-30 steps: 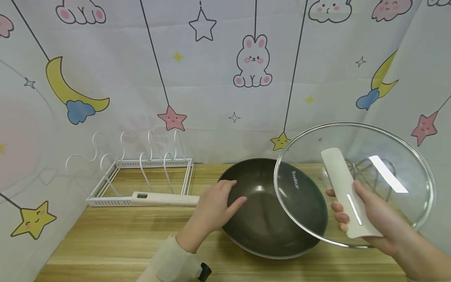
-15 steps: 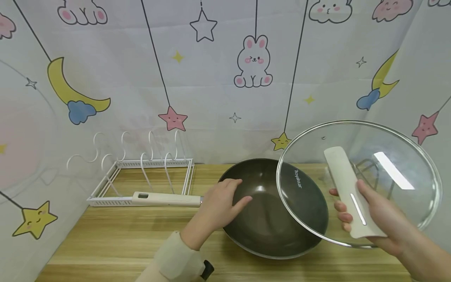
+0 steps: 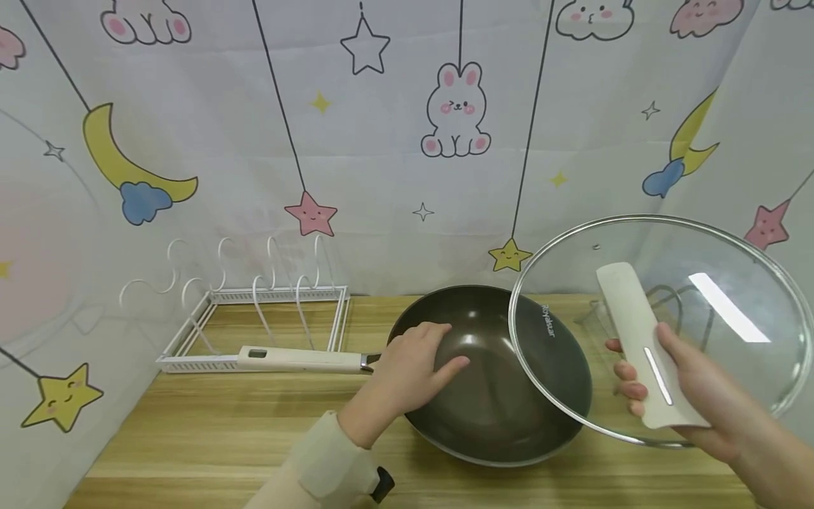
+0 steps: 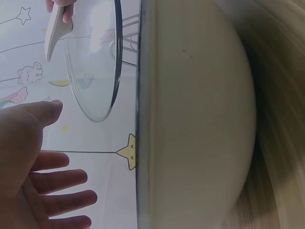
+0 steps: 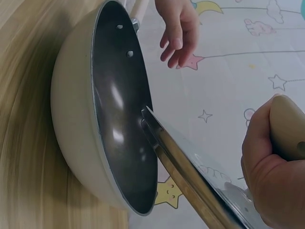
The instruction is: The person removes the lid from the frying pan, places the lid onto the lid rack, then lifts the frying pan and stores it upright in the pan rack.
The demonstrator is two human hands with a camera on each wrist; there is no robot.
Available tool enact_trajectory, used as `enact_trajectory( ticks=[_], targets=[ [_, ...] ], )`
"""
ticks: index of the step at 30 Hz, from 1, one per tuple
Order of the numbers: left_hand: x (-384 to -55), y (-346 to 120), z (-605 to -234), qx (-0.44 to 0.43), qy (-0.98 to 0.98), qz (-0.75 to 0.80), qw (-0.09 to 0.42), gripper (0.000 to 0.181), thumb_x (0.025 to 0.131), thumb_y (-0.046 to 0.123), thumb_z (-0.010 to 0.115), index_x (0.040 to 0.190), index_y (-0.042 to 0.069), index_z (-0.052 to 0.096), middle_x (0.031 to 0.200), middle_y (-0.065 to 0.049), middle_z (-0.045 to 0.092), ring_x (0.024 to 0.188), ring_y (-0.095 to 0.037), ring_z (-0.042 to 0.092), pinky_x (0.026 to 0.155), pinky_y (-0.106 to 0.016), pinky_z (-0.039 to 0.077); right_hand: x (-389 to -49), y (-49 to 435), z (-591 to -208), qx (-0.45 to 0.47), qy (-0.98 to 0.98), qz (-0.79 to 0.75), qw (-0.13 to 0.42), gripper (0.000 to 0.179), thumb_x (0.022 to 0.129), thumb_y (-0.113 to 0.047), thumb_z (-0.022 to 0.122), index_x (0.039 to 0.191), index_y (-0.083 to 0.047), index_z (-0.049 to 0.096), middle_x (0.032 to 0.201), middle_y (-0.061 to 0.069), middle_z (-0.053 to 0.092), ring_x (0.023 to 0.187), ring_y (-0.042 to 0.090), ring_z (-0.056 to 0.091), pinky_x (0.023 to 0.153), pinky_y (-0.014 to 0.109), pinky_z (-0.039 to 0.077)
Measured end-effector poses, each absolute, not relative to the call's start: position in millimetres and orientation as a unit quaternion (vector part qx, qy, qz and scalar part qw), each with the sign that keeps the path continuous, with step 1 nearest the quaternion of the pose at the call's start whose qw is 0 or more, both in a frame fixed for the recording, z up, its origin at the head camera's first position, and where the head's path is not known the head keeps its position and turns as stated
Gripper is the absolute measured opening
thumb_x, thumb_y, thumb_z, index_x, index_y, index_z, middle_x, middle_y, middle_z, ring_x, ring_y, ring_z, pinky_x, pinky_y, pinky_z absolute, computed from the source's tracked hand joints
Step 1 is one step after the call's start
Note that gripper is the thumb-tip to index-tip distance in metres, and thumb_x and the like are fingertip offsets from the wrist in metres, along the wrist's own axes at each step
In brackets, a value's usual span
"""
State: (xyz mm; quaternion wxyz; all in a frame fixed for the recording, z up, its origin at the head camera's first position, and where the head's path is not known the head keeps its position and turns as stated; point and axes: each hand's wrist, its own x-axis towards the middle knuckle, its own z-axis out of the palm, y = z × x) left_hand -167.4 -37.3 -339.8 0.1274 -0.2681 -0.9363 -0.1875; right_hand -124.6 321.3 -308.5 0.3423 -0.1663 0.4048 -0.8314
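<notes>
Left hand (image 3: 413, 367) and lid (image 3: 693, 311) edged right.
Right hand (image 3: 699, 399), gripping the lid's handle (image 3: 636, 332), should clear the pan (image 3: 490, 382); left is relaxed, holding nothing.

The wok (image 3: 486, 382), lid (image 3: 636, 311) and patterned cloth (image 3: 381, 177) are viewed forward and downward from the head, somewhat back. From the left wrist, turned sideways, the wok's outer wall is seen close up, at rim level; from the right wrist, oppositely turned, its interior is caught obliquely, also near. All three things are shared by both wrist views.
</notes>
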Motion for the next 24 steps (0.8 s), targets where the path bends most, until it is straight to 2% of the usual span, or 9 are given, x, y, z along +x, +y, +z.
enact_trajectory(
  ticks=[5, 18, 24],
  targets=[
    [-167.9, -33.3, -339.1, -0.269, -0.940, -0.173, 0.114, 0.061, 0.092, 0.053, 0.051, 0.131, 0.008, 0.052, 0.129, -0.008, 0.058, 0.118, -0.025, 0.056, 0.094, -0.041, 0.049, -124.5, 326.4, -309.1, -0.165, 0.403, -0.832, 0.343, 0.070, 0.098, -0.052, 0.001, 0.129, -0.008, 0.046, 0.101, 0.010, 0.061, 0.081, 0.017, 0.060, 0.079, 0.034, 0.055],
    [-172.0, -22.0, -339.0, -0.293, -0.936, -0.145, 0.131, 0.059, 0.091, 0.052, 0.053, 0.130, 0.007, 0.053, 0.125, -0.008, 0.060, 0.114, -0.023, 0.058, 0.088, -0.040, 0.051, -121.5, 333.3, -305.8, -0.159, 0.422, -0.826, 0.339, 0.069, 0.098, -0.052, 0.003, 0.130, -0.009, 0.046, 0.100, 0.008, 0.061, 0.081, 0.017, 0.060, 0.076, 0.033, 0.055],
    [-172.3, -17.0, -336.5, -0.294, -0.937, -0.145, 0.119, 0.058, 0.092, 0.051, 0.053, 0.130, 0.007, 0.052, 0.126, -0.008, 0.059, 0.114, -0.022, 0.058, 0.088, -0.039, 0.052, -120.3, 336.4, -305.2, -0.167, 0.415, -0.828, 0.337, 0.070, 0.098, -0.052, 0.001, 0.131, -0.008, 0.045, 0.102, 0.009, 0.061, 0.083, 0.018, 0.061, 0.075, 0.032, 0.055]
  ],
)
